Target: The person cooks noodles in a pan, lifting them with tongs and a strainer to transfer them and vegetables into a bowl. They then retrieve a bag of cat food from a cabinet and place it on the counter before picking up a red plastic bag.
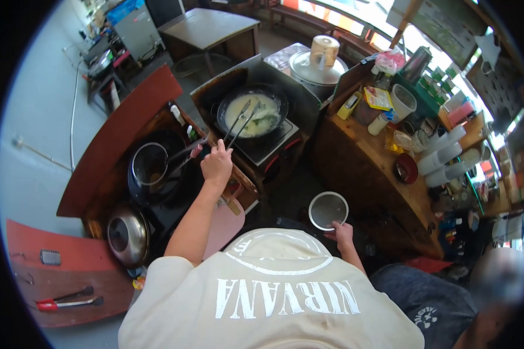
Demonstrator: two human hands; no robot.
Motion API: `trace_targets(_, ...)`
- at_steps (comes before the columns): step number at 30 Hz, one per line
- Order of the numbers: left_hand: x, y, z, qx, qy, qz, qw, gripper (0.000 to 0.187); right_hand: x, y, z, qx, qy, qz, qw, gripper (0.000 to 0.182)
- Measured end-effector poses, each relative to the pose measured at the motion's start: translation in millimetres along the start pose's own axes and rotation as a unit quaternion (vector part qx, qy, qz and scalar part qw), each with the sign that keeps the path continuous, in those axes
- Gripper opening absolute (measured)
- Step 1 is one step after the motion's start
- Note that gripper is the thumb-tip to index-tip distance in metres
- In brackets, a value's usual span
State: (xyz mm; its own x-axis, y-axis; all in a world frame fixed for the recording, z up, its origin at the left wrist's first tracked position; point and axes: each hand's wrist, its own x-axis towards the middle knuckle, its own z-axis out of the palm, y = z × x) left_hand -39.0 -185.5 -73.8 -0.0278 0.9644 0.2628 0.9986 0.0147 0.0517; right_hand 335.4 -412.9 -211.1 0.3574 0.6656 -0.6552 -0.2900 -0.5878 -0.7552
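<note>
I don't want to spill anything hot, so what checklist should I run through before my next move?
1. Tongs held in left hand: ok.
2. Tongs' tips within the wok's outline: ok.
3. Round strainer gripped at its rim by right hand: ok.
4. Strainer over the wok: not ok, it is well to the right and nearer the body.
5. Wok on the stove: ok.
6. Flame off: cannot tell.

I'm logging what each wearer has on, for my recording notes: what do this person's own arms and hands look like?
The left hand and right hand are both bare, with no glove, watch or bracelet visible. The T-shirt is cream, with white lettering reading NIRVANA upside down and white curved lines. Its left sleeve is short, leaving the forearm uncovered.
</note>
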Motion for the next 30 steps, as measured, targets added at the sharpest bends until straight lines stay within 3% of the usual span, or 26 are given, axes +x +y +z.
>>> trace_targets(4, 17, 13, 17, -0.046, 0.095, 0.069, 0.992, 0.047, -16, 20, 1, 0.042, 0.020, 0.025, 0.999, 0.022)
trace_targets(12, 14, 38, 47, -0.042, 0.163, 0.182, 0.969, 0.051, -21, 43, 6, 0.065, 0.037, 0.066, 0.995, 0.025)
trace_targets(20, 15, 35, 51, -0.046, 0.132, 0.210, 0.968, 0.052, -2, 76, 12, 0.083, 0.030, 0.120, 0.989, 0.024)
trace_targets(23, 13, 35, 49, -0.050, 0.132, 0.201, 0.969, 0.053, -14, 72, 21, 0.037, 0.035, 0.092, 0.994, 0.023)
trace_targets(26, 13, 33, 49, -0.052, 0.136, 0.193, 0.970, 0.052, -15, 68, 24, -0.164, -0.003, -0.011, 0.986, 0.024)
trace_targets(28, 12, 33, 49, -0.052, 0.140, 0.190, 0.970, 0.052, -3, 71, 27, -0.101, 0.040, 0.120, 0.987, 0.023)
trace_targets(30, 12, 34, 48, -0.052, 0.142, 0.188, 0.970, 0.052, 5, 73, 23, -0.159, 0.017, 0.096, 0.982, 0.021)
